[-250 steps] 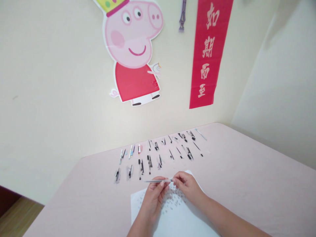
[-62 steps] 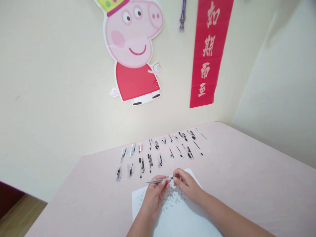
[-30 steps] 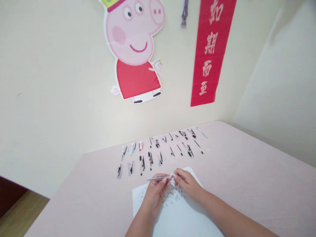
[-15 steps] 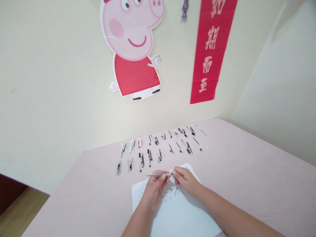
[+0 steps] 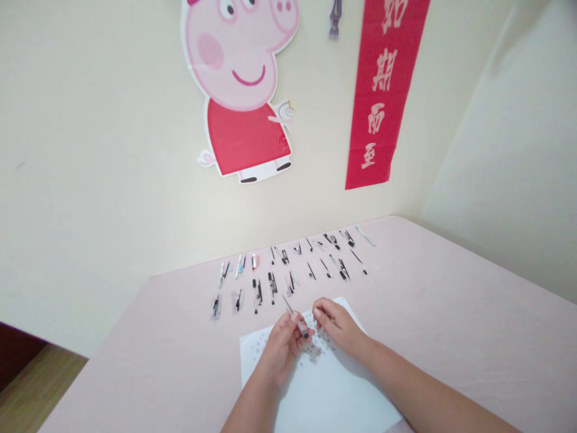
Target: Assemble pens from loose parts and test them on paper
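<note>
My left hand [image 5: 285,341] pinches a slim pen [image 5: 302,327] with a grey, see-through barrel. The pen slants, its thin end up toward the far left and its dark end down toward me. My right hand [image 5: 339,322] is just to the right, apart from the pen, with thumb and fingers closed together. Whatever those fingers may hold is hidden. Beneath both hands lies a white sheet [image 5: 331,391] bearing many small dark marks or bits [image 5: 312,355], too blurred to make out.
Beyond the sheet, pens and pen parts lie in two rows on the pale pink table [image 5: 428,313], among them black pieces [image 5: 273,287] and a light blue pen [image 5: 365,236]. A wall with a cartoon pig cutout [image 5: 247,138] and a red banner [image 5: 376,120] rises behind.
The pen has swung from nearly level to a steep slant in my left hand. Its dark end has come away from my right fingers, which have stayed nearly in place.
</note>
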`<state>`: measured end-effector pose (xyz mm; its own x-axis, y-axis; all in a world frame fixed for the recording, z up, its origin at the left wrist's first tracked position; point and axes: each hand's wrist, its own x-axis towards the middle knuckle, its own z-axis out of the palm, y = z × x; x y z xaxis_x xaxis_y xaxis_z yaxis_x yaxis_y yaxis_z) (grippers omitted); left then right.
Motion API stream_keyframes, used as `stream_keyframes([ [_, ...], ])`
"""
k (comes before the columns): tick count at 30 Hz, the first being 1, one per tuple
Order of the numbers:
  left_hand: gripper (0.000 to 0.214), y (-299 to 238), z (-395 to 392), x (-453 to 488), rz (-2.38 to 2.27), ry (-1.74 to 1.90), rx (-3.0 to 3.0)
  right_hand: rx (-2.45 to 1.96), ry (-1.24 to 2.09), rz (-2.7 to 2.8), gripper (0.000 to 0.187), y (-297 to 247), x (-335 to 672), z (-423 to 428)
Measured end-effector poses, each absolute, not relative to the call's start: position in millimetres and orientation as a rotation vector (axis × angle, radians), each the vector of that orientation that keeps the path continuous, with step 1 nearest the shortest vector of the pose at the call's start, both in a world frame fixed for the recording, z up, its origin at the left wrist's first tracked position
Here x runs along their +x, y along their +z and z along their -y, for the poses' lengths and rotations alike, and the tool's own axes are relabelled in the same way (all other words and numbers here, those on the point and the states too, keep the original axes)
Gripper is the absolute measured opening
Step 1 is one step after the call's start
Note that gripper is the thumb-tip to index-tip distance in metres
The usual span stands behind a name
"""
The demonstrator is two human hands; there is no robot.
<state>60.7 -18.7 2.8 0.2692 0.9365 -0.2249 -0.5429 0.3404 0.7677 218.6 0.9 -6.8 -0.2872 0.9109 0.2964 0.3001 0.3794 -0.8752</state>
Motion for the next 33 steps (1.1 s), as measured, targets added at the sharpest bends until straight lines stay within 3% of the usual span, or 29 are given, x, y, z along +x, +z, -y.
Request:
stream_keyframes([
  [1,0.025,3,20,61,-0.737,1.061,0.642,-1.063,0.832,1.828,0.02,-6,219,-1],
  [6,0.03,1,23,63,-0.692,0.935,0.809,-0.999,0.665,2.065,0.042,-5,218,2],
  [12,0.039,-8,21,66,-0.746,0.997,0.863,-1.15,0.663,1.917,0.023,-1,215,1],
  [14,0.039,-11,19,64,-0.835,1.107,0.901,-1.17,0.736,1.786,0.023,5,218,1],
  [21,0.036,-17,13,57,-1.153,1.326,1.056,-1.195,1.174,1.497,0.049,15,221,19],
  [24,0.036,-17,12,57,-1.152,1.306,1.075,-1.173,1.349,1.374,0.041,6,217,27],
  [29,0.033,-18,11,58,-1.141,1.306,1.053,-1.215,1.239,1.507,0.007,-14,213,38],
  [33,0.032,-20,9,58,-1.138,1.271,1.094,-1.256,1.164,1.723,0.006,-23,213,45],
])
